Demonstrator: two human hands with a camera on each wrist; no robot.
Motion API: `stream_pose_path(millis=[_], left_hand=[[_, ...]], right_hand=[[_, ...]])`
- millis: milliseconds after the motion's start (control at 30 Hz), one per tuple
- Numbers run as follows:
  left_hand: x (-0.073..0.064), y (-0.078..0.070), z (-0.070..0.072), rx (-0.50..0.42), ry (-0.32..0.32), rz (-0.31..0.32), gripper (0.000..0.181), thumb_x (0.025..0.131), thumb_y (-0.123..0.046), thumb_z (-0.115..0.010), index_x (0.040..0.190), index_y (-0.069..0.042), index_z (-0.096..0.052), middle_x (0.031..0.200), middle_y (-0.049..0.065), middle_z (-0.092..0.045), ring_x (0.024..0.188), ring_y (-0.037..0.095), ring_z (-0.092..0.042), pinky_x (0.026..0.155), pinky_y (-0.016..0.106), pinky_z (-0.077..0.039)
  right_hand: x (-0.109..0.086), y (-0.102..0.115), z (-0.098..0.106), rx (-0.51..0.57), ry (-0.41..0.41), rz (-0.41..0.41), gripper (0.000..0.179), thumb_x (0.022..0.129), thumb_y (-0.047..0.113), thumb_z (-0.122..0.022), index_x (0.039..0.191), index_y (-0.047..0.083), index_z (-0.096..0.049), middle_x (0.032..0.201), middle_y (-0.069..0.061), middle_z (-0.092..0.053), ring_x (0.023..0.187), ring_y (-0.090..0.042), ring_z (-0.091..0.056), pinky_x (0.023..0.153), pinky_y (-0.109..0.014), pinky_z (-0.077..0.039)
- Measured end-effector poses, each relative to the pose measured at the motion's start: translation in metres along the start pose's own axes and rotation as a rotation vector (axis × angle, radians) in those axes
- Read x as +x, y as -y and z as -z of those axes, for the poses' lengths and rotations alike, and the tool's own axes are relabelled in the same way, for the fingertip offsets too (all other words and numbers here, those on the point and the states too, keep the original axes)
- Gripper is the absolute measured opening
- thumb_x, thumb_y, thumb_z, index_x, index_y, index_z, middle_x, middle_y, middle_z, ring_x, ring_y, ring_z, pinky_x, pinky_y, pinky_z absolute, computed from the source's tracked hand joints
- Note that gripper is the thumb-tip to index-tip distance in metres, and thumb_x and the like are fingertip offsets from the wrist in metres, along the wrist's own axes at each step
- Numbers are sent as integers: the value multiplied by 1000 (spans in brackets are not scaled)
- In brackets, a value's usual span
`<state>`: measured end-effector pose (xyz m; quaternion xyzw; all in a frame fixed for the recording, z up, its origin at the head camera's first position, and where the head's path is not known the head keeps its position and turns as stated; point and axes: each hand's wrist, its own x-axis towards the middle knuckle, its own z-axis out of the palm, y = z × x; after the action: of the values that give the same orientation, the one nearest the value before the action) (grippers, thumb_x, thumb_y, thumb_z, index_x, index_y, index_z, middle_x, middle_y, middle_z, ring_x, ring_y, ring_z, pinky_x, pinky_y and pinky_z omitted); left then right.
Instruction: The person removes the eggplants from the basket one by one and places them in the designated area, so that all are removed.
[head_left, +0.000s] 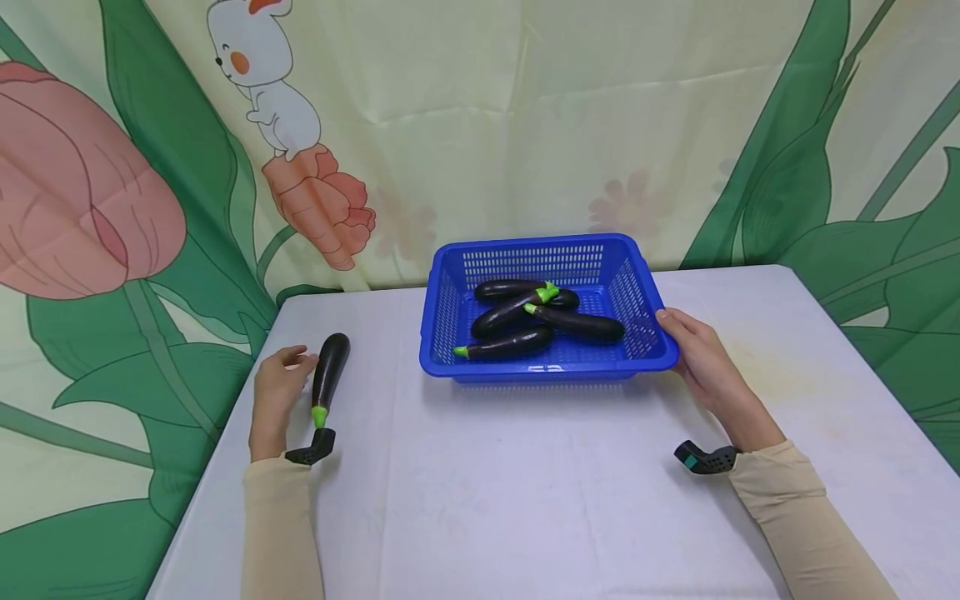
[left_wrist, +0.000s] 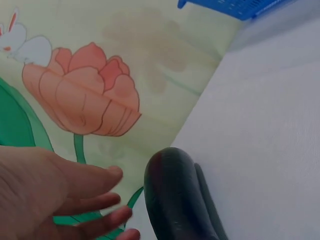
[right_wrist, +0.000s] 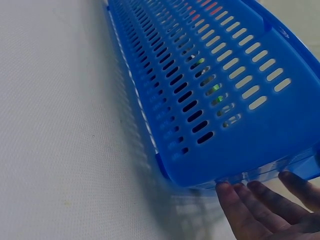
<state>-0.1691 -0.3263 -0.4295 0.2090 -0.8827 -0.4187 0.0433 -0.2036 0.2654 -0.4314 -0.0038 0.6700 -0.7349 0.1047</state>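
A dark purple eggplant (head_left: 331, 375) with a green stem end lies on the left part of the table. Just to its left is my left hand (head_left: 279, 396), its fingers loosely bent and holding nothing. The left wrist view shows a gap between the fingertips (left_wrist: 117, 215) and this eggplant (left_wrist: 175, 195). My right hand (head_left: 705, 358) holds the right end of a blue plastic basket (head_left: 547, 367), thumb over the rim and fingers against the outside below it. Several eggplants (head_left: 577, 325) lie in the basket, partly overlapping.
A white cloth covers the table (head_left: 510, 500). Behind it hangs a printed curtain (head_left: 480, 125) with flowers and a rabbit, close to the basket's back side. A black wrist camera (head_left: 315, 448) sits on the left wrist, another camera (head_left: 705, 458) on the right.
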Motion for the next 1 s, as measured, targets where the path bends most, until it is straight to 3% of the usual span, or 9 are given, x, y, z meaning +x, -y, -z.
stream_pose_path(millis=[200,367,500,633,1000], left_hand=[[-1,-10,-4,67,-139,-148,44,106,-20,-59,145,-1,-59,134,25,-65,118,42,-62,89,41,-50],[-4,-18,-6,70,-177,-247,41,104,-18,-62,143,-3,-62,130,23,-68,115,40,-63,88,39,-50],[-8,-26,-7,68,-195,-340,41,103,-16,-65,142,-4,-62,129,22,-68,113,39,-65,91,45,-52],[-15,-40,-11,88,-184,-408,41,103,-15,-66,142,-5,-62,129,21,-67,113,40,-65,95,54,-54],[-29,-96,-34,146,-86,-589,43,101,-16,-70,142,-6,-62,132,18,-65,117,38,-61,95,55,-53]], right_hand=[[-2,1,1,0,-7,-2,78,109,43,-51,163,-4,-22,111,20,-74,99,-2,-75,81,-19,-61],[-3,1,2,-17,-15,2,77,109,44,-51,162,-4,-23,111,20,-74,98,-1,-74,81,-19,-60],[-2,1,0,-35,-18,-8,77,108,46,-52,162,-3,-26,112,19,-72,98,-1,-74,82,-19,-60],[1,-1,-2,-45,-17,-13,78,108,47,-52,162,-3,-26,112,19,-72,98,-1,-74,82,-19,-60],[-1,0,-1,-54,-24,-10,76,108,47,-51,161,-2,-29,110,20,-72,98,0,-73,81,-18,-60]])
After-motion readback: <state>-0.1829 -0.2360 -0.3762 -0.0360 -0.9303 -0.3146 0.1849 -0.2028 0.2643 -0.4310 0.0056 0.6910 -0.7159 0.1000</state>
